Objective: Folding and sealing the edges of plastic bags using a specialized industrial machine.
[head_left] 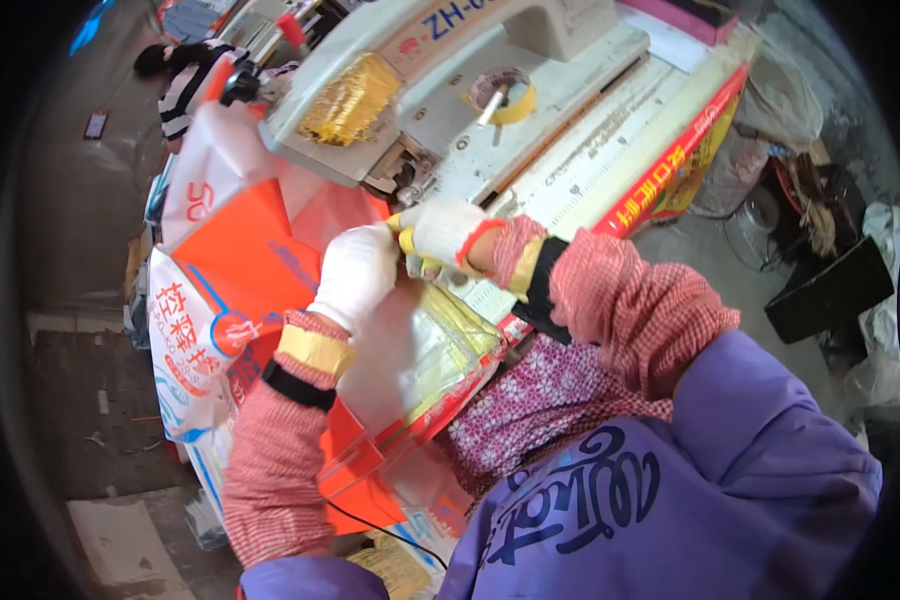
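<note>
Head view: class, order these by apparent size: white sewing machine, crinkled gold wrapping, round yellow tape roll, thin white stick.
1. White sewing machine
2. Crinkled gold wrapping
3. Round yellow tape roll
4. Thin white stick

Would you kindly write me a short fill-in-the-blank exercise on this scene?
1. The left hand and right hand, close to the plastic sheeting, wear gloves that are mainly ____.
2. The roll of tape lies on the bed of a ____ machine.
3. The person's sweatshirt, with dark lettering, is ____.
4. Around the left sleeve, the strap is ____.

Missing words: white; sewing; purple; black.
</note>
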A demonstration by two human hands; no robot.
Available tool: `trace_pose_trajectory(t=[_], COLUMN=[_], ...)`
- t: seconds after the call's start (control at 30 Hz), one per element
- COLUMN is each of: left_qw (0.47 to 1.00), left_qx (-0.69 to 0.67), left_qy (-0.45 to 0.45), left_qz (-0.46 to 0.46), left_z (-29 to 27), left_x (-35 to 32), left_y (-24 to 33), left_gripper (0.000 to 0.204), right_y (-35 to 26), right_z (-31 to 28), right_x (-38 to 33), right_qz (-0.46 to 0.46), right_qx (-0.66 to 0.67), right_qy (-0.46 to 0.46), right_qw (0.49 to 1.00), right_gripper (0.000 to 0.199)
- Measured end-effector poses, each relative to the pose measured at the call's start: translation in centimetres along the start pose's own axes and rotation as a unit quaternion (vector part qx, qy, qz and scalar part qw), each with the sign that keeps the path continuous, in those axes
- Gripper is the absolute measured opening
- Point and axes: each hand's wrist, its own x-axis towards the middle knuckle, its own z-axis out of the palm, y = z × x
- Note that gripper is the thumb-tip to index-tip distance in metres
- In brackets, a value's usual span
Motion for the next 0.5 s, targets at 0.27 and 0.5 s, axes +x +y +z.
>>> trace_pose_trajectory(t=[0.27, 0.5], left_qw=[0.984, 0.886], left_qx=[-0.16, 0.4], left_qy=[0.046, 0.233], left_qz=[-0.067, 0.032], left_z=[-8.0, -23.9], left_x=[-10.2, -22.0], left_y=[-1.5, -1.6], left_gripper=[0.015, 0.013], right_y=[-2.5, -7.2], right_z=[4.2, 9.9], right_x=[0.9, 4.1], right_qz=[-0.224, -0.289], right_qx=[-0.489, -0.627], right_qy=[0.17, 0.186], right_qw=[0.825, 0.699], right_gripper=[0.055, 0.019])
